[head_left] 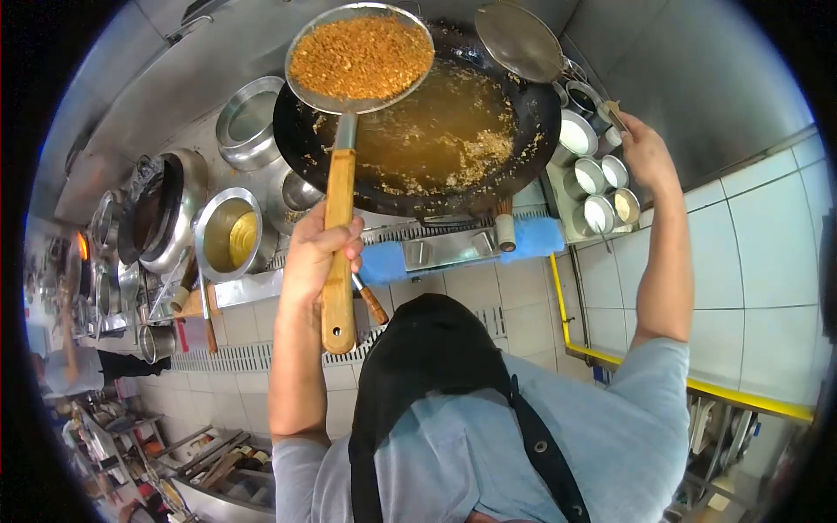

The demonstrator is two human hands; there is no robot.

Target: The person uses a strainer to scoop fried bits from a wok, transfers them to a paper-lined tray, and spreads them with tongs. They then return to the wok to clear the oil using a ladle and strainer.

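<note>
My left hand (318,253) is wrapped around the wooden handle of a mesh strainer (359,57), which is full of golden-brown fried crumbs. The strainer is held up over the left part of a large black wok (292,131). Brownish oil (418,122) fills the wok, with pale bits floating in it and stuck to its wall. My right hand (647,155) grips the handle end of a second round strainer (521,42), whose mesh looks bare. That one is tilted at the wok's far right rim, beside the steel wall.
Metal seasoning containers (589,177) stand right of the wok. To the left are a steel pot (248,126), a pot with yellow liquid (228,235) and another wok (150,213). Blue cloths (534,235) lie on the front edge. A person (83,366) stands far left.
</note>
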